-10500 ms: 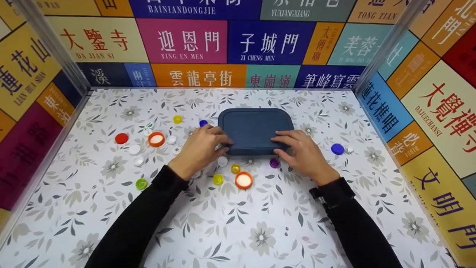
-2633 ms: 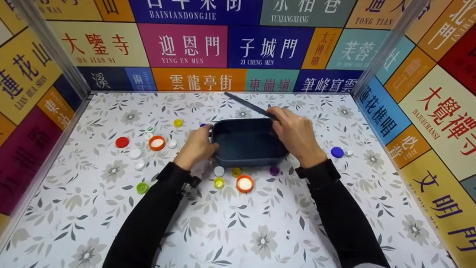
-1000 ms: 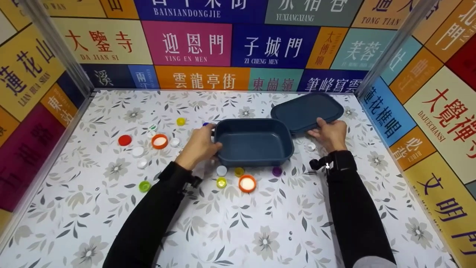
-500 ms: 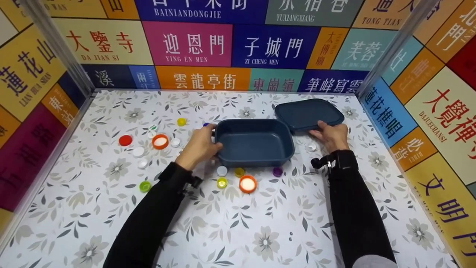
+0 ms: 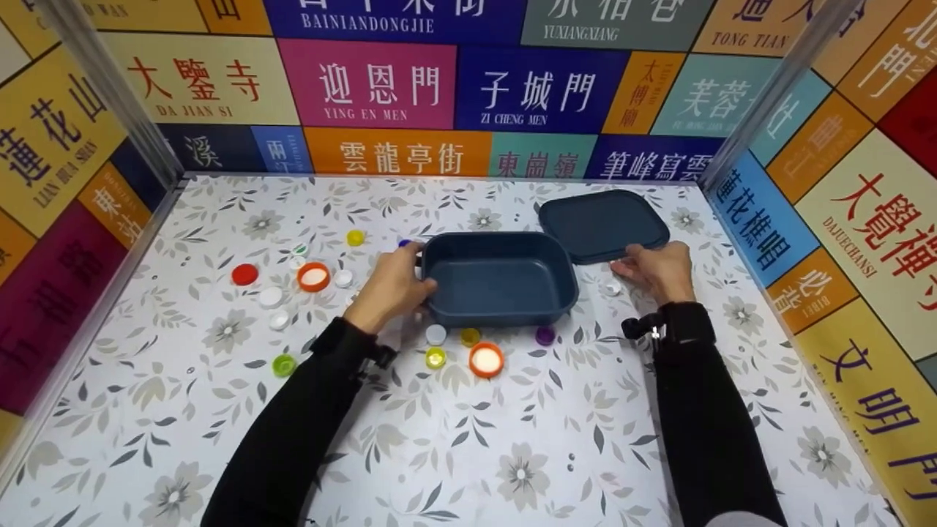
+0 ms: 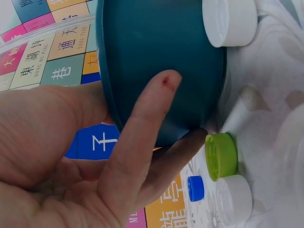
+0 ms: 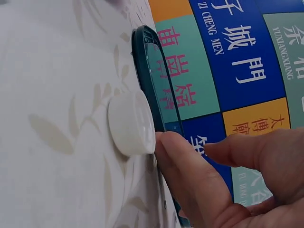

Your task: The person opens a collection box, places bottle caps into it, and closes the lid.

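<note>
A dark blue lunch box point(image 5: 505, 316) stands uncovered at the middle of the table, nothing showing inside. My left hand point(image 5: 392, 289) grips its left end. In the left wrist view the thumb hooks over the rim while the fingers lie along the outer wall point(image 6: 161, 47). To the right and behind the box, its lid point(image 5: 604, 225) rests flat on the table. My right hand point(image 5: 659, 271) is at the lid's near right edge. In the right wrist view its fingers are right by the lid's edge point(image 7: 147, 71), thumb raised apart. A white bottle cap point(image 7: 130, 124) sits close by.
Left of the box lie a red cap point(image 5: 244, 274), an orange cap point(image 5: 313, 277), a green cap point(image 5: 284, 365) and several white ones. In front are another orange cap point(image 5: 486, 359), yellow caps point(image 5: 435, 357) and a purple cap point(image 5: 544, 335). Printed walls point(image 5: 381, 84) enclose the table.
The lid was taken off the box, carried right and laid flat on the table. Most recently the right thumb and fingers have eased off its edge. The left hand keeps gripping the box.
</note>
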Demonstrator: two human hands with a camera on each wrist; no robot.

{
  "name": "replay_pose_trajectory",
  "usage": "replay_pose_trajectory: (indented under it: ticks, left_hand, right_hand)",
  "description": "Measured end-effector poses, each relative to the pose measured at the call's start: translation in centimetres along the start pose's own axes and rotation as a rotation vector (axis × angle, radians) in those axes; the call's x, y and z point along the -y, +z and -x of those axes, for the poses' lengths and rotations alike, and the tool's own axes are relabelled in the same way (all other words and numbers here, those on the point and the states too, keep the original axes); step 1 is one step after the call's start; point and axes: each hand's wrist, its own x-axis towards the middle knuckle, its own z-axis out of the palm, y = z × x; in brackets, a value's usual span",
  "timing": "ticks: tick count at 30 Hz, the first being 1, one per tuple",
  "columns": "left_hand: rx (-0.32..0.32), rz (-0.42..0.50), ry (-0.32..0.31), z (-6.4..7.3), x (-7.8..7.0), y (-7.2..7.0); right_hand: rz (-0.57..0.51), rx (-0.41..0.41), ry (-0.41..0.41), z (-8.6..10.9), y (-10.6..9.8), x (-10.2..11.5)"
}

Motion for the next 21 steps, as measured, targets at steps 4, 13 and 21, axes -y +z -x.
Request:
replay_pose_trajectory:
  ticks: [4,13,21]
  left_hand:
    - [0.006,0.018,-0.020,-0.1,0.1,0.1]
    - [0.001,0.024,-0.019,0.0,0.2,0.2]
    - [-0.001,0.006,-0.028,0.0,-0.2,0.2]
  right_hand:
    - [0.029,-0.008,-0.042,0.2,-0.1,-0.3]
    - [0.131,0.002,-0.097,1.0,-0.5,-0.6]
    - [0.169,0.044,-0.232,1.9,-1.1,-0.6]
